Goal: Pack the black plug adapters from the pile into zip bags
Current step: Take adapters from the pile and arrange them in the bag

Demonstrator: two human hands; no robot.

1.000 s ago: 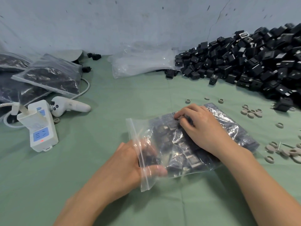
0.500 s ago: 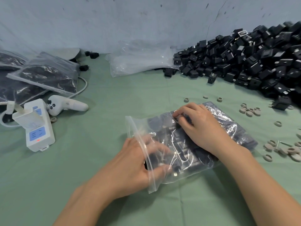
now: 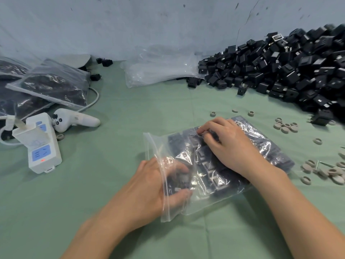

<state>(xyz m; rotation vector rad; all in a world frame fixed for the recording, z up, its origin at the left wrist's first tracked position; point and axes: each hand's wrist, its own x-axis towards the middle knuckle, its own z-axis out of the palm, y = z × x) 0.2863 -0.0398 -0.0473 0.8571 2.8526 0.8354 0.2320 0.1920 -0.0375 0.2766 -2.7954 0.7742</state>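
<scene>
A clear zip bag [image 3: 261,146] partly filled with black plug adapters [image 3: 214,176] lies flat on the green cloth in front of me, its open mouth facing left. My left hand [image 3: 147,184] reaches into that mouth; its fingers and thumb curl round adapters inside, seen through the plastic. My right hand [image 3: 229,144] lies on top of the bag with bent fingers, whose tips pinch the plastic at the far edge. The big pile of loose black adapters [image 3: 289,71] fills the far right against the wall.
A stack of empty clear bags [image 3: 160,71] lies at the back centre. Filled bags [image 3: 54,83] are stacked at the far left, with a white power strip [image 3: 41,146] and a white controller [image 3: 74,120] beside them. Beige rings [image 3: 285,127] are scattered to the right.
My left hand has pushed deeper into the bag's mouth, its fingers now among the adapters. My right hand has stayed in place on top of the bag.
</scene>
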